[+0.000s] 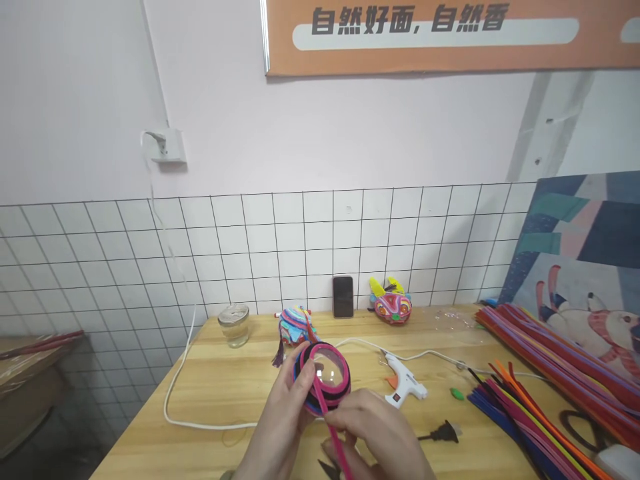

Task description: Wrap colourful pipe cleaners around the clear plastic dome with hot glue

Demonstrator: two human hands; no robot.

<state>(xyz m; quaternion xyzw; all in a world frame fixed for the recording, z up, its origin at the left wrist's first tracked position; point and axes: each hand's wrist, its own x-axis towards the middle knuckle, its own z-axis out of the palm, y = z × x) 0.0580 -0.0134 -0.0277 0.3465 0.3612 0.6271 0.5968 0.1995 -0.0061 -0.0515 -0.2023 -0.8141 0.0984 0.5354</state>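
Pink chenille stem (327,410) is running as a long strand from the lower middle of the view, up and slightly leftward, onto the rim of a clear plastic ball (324,377) that is already banded with black and pink stems. The ball is being held just above the near edge of the wooden table (220,393), in front of the person.

The left hand (280,423) is cupping the ball from its left side, fingers closed around the wrapped band and the thumb pressing near where the stem meets the rim. The right hand (380,433) is sitting just below and to the right of the ball, its fingers pinching shut on the stem a short way down from the ball. So the stem's long axis is lying from the right hand's pinch up toward the ball's top left, and the right hand is the nearer one to the free length, which is trailing off the bottom of the view.

Beyond the hands a white hot glue gun (405,383) is lying on the table, its cord looping to the left. A sheaf of coloured stems (525,413) is fanning out at the right. Farther back a small glass jar (234,325), a phone (343,297) leaning on the tiled wall, and two finished colourful ornaments (390,305) are standing.
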